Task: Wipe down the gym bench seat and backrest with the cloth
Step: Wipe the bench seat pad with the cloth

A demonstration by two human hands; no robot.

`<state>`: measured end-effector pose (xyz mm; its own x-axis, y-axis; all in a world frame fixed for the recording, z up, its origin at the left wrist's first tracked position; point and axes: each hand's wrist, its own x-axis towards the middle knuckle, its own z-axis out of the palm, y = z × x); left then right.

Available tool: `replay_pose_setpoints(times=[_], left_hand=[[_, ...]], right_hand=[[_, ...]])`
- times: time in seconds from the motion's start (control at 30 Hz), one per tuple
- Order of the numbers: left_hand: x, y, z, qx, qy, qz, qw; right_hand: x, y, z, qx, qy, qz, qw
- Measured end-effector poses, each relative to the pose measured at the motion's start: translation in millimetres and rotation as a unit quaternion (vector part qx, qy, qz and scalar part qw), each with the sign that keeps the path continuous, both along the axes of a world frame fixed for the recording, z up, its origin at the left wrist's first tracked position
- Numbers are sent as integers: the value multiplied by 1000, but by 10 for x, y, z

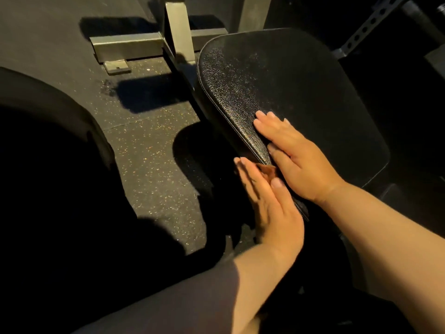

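Note:
The black textured bench pad [289, 88] fills the upper right of the head view. My right hand [296, 160] lies flat on its top surface near the left edge, fingers straight. My left hand [267, 203] presses straight fingers against the pad's left side edge. A small brown cloth [340, 170]... sits under that hand, only a corner showing between thumb and fingers at the seam.
A grey steel frame foot [125, 48] and upright post [179, 30] stand on the speckled rubber floor [154, 150] beyond the pad. A dark curved pad [48, 141] fills the left. A perforated rack upright [370, 27] crosses the top right.

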<state>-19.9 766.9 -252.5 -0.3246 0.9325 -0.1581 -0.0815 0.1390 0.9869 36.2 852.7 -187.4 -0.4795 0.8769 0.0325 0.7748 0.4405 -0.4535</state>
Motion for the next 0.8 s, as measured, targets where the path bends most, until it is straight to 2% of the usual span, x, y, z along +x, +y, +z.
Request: replay_pose_setpoints(times=[0.13,0.3,0.43,0.63,0.73,0.8], left_hand=[[-70,141,6,-8,-14,-4,1000],[-514,806,126,-16,-58,98,993],[-413,675,86,-7,-44,70,997],[-35,-50,-7,-6,22,-58,998],[-140,154,41,-3,2,-34,999],[-314,440,103,-1,-22,18,1000]], right_hand=[[-33,-9,-14,7,12,-11,1000],[-52,-20,-4,14,11,-11,1000],[-57,-33,-16,14,16,-18,1000],[-48,-38,-25,23,20,-17,999],[-50,-42,-29,16,23,-21,999],[-56,-39,-23,18,21,-22,999]])
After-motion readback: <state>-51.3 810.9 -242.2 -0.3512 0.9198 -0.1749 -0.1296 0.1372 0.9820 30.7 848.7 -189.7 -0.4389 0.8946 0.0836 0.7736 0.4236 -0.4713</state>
